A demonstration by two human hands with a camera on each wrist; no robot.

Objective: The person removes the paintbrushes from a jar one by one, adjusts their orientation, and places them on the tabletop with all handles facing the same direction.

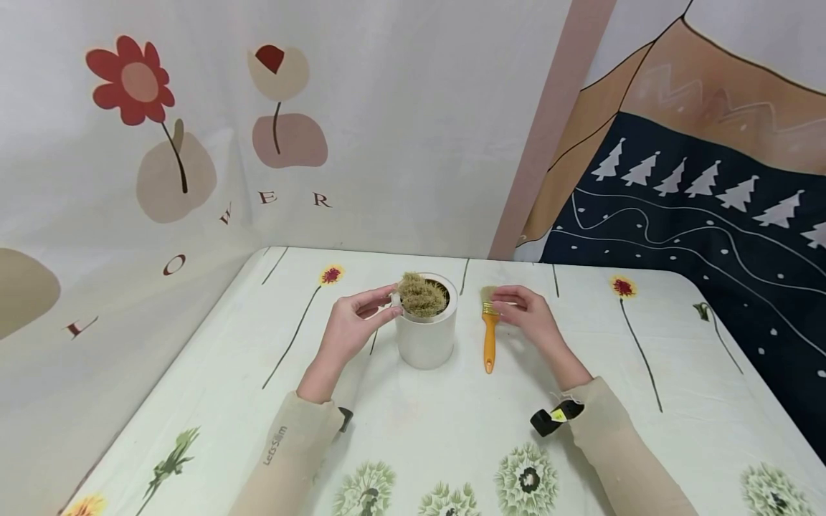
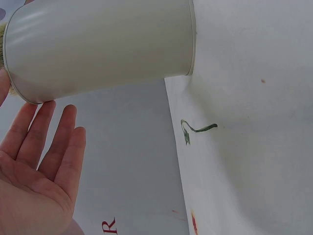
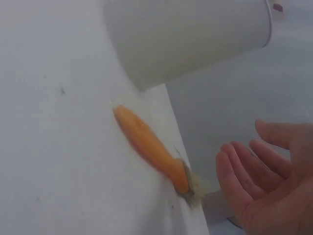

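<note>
A white cylindrical pot (image 1: 426,344) stands upright on the table, with a tuft of green-brown moss-like plant (image 1: 421,295) at its top. At the pot's left rim is my left hand (image 1: 351,326); its thumb and fingertips touch there, and the left wrist view shows the fingers (image 2: 63,147) mostly straight. A paintbrush (image 1: 490,347) with an orange handle and pale bristles lies to the right of the pot. My right hand (image 1: 529,315) hovers beside the bristle end, fingers loosely bent, holding nothing. In the right wrist view a gap separates that hand (image 3: 274,181) from the brush (image 3: 151,147).
The table (image 1: 419,423) wears a white cloth printed with flowers. Behind it hangs a pale curtain (image 1: 400,129) with flower shapes and letters, and at the right a dark cloth (image 1: 697,222) with white trees. A black strap device (image 1: 556,418) sits at the right wrist.
</note>
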